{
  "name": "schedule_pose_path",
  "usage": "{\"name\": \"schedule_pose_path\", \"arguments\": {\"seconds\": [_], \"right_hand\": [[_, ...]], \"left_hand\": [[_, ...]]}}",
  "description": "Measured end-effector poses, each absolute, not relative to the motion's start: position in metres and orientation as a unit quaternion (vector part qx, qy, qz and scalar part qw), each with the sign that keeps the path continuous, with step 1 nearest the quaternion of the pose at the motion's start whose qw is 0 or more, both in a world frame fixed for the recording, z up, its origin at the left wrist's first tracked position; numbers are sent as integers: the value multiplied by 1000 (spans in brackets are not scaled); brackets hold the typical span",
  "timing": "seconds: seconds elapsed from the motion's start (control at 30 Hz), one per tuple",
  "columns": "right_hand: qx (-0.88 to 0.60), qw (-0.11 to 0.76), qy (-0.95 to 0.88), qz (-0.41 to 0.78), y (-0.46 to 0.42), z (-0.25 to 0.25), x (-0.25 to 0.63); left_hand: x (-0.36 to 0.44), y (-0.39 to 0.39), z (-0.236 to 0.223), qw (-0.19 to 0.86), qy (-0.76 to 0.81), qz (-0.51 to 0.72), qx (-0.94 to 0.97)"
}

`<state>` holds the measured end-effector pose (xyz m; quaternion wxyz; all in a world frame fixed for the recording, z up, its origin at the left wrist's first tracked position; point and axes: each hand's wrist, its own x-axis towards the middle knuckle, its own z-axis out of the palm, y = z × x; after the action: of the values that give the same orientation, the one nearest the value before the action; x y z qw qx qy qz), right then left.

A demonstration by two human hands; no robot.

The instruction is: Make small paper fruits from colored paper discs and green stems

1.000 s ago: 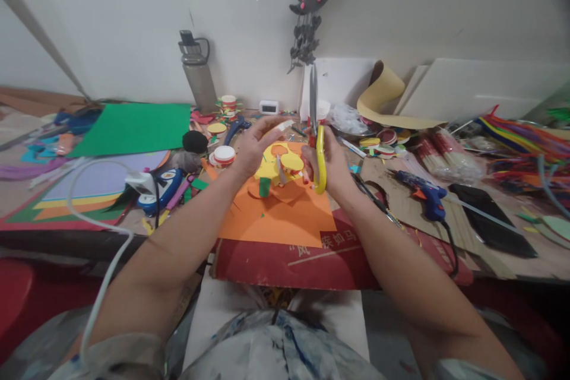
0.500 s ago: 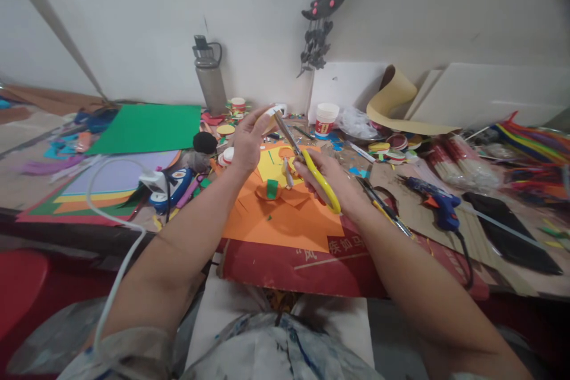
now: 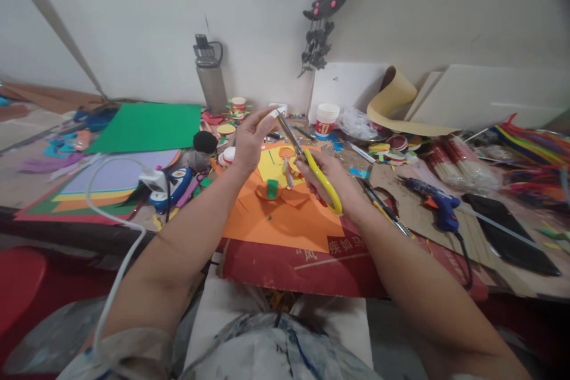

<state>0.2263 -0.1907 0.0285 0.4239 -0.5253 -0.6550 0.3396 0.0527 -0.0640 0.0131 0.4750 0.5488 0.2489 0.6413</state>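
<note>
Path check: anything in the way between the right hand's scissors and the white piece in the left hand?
Nothing visible. The scissors in the right hand reach up to the white piece in the left hand. The orange sheet lies below, not between.

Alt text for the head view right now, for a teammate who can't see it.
Right hand holds yellow-handled scissors, their tips at a small pale piece pinched in the left hand, above orange paper. Behind stand a grey water bottle and stacked paper cups; a green sheet lies to the left, a blue glue gun to the right.
</note>
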Motion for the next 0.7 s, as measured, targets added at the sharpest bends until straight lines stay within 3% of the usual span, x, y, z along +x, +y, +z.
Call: {"name": "schedule_pose_path", "arguments": {"seconds": [0.23,0.7], "right_hand": [[-548,411,-652,324,-193,31,225],[-549,421,-633,346,-186,22,225]], "left_hand": [[47,-24,-12,365,170,649,646],[49,-30,-12,357,182,653,643]]}}
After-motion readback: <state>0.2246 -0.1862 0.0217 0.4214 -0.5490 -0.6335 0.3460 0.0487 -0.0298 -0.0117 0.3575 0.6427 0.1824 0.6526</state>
